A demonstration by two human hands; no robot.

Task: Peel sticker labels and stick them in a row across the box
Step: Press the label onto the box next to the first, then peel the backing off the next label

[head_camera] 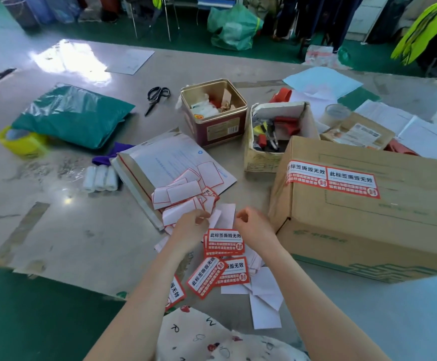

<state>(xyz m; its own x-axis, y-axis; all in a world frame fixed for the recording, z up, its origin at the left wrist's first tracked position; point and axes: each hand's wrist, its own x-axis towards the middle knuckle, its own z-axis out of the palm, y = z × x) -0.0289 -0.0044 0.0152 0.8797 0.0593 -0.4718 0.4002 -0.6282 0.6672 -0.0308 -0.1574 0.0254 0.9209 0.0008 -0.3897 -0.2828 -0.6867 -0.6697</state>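
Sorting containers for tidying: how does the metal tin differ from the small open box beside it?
The tin is metal, dark red with a gold rim; the small box is worn cardboard. The tin holds paper scraps; the small box holds red-handled tools. Both are open-topped, upright on the table.

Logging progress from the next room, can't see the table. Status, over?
Left hand and right hand pinched shut over red-and-white sticker stack. Brown cardboard box carries two stickers side by side. Nothing blocking.
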